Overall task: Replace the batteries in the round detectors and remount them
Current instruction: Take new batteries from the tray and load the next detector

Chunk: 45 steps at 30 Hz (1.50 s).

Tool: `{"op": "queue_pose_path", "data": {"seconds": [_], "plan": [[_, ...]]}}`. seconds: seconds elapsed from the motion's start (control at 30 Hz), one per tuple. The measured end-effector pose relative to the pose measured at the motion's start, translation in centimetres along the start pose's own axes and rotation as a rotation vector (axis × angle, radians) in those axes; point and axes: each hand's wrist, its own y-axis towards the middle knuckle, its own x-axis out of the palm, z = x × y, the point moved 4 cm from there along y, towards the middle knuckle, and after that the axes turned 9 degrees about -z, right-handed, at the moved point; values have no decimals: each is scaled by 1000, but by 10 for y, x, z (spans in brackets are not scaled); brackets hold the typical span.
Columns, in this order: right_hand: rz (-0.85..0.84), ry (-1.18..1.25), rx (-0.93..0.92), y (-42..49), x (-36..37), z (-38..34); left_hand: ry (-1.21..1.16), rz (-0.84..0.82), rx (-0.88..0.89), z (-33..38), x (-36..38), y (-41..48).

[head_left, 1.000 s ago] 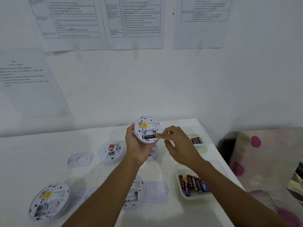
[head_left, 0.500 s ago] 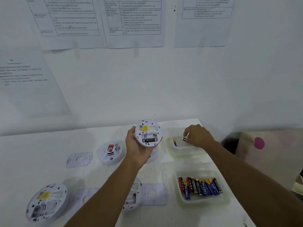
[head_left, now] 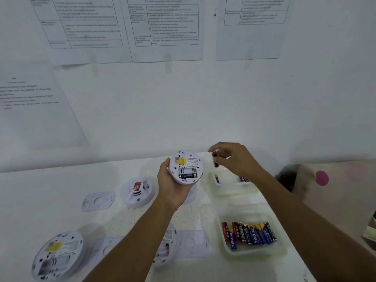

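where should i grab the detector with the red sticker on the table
Take the red-sticker detector from straight above, thumb and fingers on opposite sides of its round rim. It lies flat on the table, raised centre up, and the rim looks free all round; the mounting plate lies apart on its left.
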Motion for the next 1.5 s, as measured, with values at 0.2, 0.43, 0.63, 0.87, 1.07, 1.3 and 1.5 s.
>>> {"op": "queue_pose_path", "data": {"seconds": [0.2,0.43,0.63,0.87,1.07,1.3,1.5], "plan": [[75,-106,-319,-13,45,-46,0,-2,-7,-4,7,-6],[260,-461,-474,-21,84,-42,70,60,-56,3,4,-13],[315,-178,-326,-25,93,-40,62,104,-77,4,-3,-17],[265,53,28,-12,93,-37,137,89,-26,9,-1,-17],[181,46,321,-7,87,-30,151,54,3,13,-2,-20],[79,175,185,-16,90,-34,131,66,20,22,-7,-33],[-10,390,102,-6,116,-59,121,18,65,62,-22,-57]]}}
